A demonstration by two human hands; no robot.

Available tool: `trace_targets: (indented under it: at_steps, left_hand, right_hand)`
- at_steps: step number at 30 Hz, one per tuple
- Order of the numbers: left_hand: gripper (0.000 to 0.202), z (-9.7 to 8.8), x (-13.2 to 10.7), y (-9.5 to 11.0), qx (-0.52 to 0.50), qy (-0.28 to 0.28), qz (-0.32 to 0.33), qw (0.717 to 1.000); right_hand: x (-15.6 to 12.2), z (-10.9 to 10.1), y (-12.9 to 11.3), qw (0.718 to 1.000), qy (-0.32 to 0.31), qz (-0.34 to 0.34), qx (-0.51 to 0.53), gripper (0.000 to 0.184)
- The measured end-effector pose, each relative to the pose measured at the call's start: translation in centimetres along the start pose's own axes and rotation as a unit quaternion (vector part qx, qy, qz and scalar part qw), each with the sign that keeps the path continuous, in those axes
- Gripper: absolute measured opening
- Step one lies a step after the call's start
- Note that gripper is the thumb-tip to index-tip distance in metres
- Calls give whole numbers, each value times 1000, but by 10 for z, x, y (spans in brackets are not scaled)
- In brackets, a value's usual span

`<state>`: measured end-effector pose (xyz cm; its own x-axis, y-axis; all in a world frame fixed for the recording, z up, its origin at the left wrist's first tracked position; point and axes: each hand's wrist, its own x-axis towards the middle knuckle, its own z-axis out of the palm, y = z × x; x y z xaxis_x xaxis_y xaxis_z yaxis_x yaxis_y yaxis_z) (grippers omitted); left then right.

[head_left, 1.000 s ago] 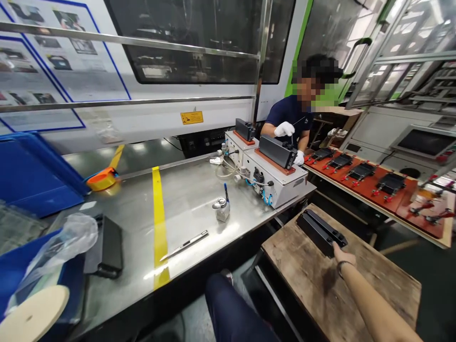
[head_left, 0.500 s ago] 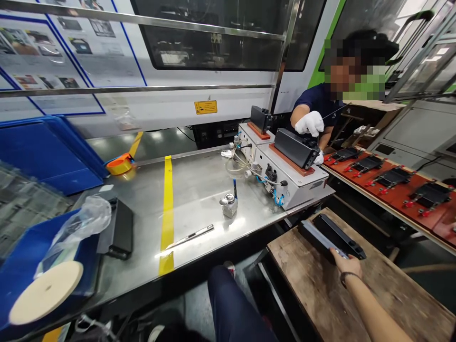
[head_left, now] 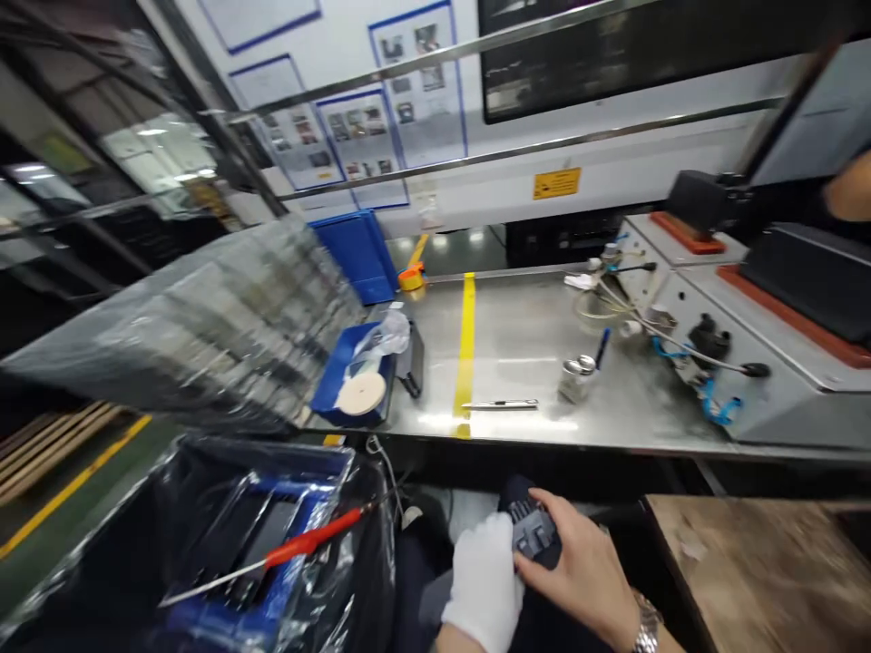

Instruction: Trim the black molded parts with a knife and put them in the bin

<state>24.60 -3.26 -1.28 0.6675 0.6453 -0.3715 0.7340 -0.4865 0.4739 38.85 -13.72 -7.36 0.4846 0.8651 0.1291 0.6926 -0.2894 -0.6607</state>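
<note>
Both hands on a black plastic part, low in a blurred view.
The gloved left hand (head_left: 482,580) and bare right hand (head_left: 585,571) clasp the ribbed black part (head_left: 534,533), seemingly moulded plastic, mostly hidden.

Left hand (head_left: 482,580) white-gloved; right hand (head_left: 585,571) bare, metal wristwatch (head_left: 645,628)

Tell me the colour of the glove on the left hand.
White; the left hand wears it, seen in the head view.
</note>
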Motion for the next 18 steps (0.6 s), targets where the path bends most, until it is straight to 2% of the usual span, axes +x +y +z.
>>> trace_targets:
  at_steps: [2, 4, 6, 8, 10, 12, 15, 18]
  left_hand:
    - [31, -5, -7, -21, -76, 23, -80, 994]
    - [31, -18, -26, -49, -241, 65, -116, 961]
    - [37, -35, -51, -75, -405, 96, -130, 900]
    - [40, -53, -76, -91, -505, 119, -114, 847]
    - [40, -68, -96, -99, -561, 140, -99, 810]
    - [41, -78, -110, -104, -585, 166, -97, 788]
    - [41, -82, -121, -110, -604, 189, -89, 769]
    - [38, -80, -125, -115, -621, 187, -69, 758]
  right_hand:
    - [23, 12, -20, 997, -37, -69, -4, 71]
    - [57, 17, -22, 992, -59, -112, -16, 60]
    - [101, 22, -11, 990, -56, -122, -41, 38]
    - [150, 31, 6, 991, -35, -100, -80, 24]
    - [193, 45, 23, 989, -32, -89, -117, 17]
    - [224, 61, 37, 984, -45, -96, -144, 15]
    - [244, 73, 53, 981, -57, -101, -158, 10]
    - [237, 69, 63, 987, -40, -91, -128, 14]
